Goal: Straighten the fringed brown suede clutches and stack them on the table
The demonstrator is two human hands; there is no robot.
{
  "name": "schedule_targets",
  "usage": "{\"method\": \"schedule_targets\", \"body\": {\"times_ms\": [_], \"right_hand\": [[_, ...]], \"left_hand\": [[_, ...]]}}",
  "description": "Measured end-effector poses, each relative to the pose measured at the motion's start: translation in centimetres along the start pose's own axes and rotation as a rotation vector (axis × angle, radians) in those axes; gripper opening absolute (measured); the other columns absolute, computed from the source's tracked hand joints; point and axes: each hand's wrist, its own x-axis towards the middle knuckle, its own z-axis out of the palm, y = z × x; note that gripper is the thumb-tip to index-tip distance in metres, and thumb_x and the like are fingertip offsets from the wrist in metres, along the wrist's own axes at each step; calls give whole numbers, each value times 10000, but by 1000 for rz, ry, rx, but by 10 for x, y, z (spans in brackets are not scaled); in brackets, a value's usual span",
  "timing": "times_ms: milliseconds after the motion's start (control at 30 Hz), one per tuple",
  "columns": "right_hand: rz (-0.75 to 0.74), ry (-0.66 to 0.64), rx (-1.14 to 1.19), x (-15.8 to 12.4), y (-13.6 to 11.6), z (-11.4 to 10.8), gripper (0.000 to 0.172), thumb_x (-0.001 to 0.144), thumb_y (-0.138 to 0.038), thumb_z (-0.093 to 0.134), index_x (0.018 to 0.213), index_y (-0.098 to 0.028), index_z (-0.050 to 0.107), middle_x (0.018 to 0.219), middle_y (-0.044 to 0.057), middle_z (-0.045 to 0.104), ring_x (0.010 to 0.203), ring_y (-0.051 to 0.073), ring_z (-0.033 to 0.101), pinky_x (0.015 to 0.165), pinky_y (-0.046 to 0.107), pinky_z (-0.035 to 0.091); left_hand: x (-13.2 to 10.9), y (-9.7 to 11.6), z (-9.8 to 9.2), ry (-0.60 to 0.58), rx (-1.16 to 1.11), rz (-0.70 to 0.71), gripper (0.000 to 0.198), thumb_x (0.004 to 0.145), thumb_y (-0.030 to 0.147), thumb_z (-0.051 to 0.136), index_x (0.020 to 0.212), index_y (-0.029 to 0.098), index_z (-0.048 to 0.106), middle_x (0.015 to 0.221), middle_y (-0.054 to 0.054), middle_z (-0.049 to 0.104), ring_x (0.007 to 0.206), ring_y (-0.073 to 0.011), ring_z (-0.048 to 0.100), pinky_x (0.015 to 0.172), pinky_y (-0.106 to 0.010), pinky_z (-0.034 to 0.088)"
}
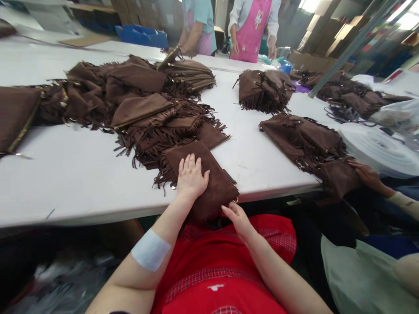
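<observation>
The brown pouch (209, 174) lies under my left hand (190, 176), fingers spread flat, and it hangs over the table (81, 174) edge. My right hand (237, 220) touches its near corner; I cannot tell if those fingers pinch. I think a hard pull could drop it. Beyond my fingertips is a pouch pile (147, 113), then a blue bin (140, 35), its inside hidden.

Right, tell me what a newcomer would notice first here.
The heaps of brown fringed pouches spread across the white table strike first, the biggest at centre left. At the near edge, the left hand lies flat on one brown pouch while the right hand touches its lower corner. At the far end of the table, a pink apron on a person stands out.
</observation>
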Motion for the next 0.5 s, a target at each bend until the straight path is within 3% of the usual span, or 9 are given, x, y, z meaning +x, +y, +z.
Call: {"method": "schedule_targets", "body": {"times_ms": [100, 200, 333, 500], "right_hand": [[91, 22, 216, 2, -11, 27, 488, 684, -505, 804, 1019, -161, 719, 1000, 93, 763, 1026, 284, 686, 955, 426, 530], [73, 81, 290, 0, -16, 20, 493, 638, -430, 853, 1031, -156, 738, 1056, 95, 762, 1096, 285, 668, 1036, 417, 487], [77, 232, 280, -5, -16, -39, 445, 635, -386, 859, 1004, -159, 755, 1078, 89, 761, 1073, 274, 684, 977, 371, 533], [43, 413, 293, -10, -12, -107, 434, 611, -347, 868, 995, -181, 751, 1035, 54, 773, 1003, 222, 712, 855, 263, 581]], "left_hand": [[-3, -3, -7, -5, -54, 18, 589, 900, 399, 501, 1382, 60, 493, 1519, -217, 404, 1445, -317, 328, 1224, -509, 215], [-12, -21, -22, 78, -136, 52, 594, 888, 404, 543, 1393, 99, 473, 1518, -190, 414, 1425, -305, 362, 1198, -504, 296], [-29, -62, -44, 231, -268, -56, 554, 904, 420, 524, 1355, 100, 494, 1438, -191, 502, 1359, -293, 447, 1158, -490, 373], [-46, -99, -44, 167, -485, -264, 507, 894, 458, 494, 1251, 104, 565, 1218, -177, 655, 1135, -272, 627, 1031, -462, 501]]}}
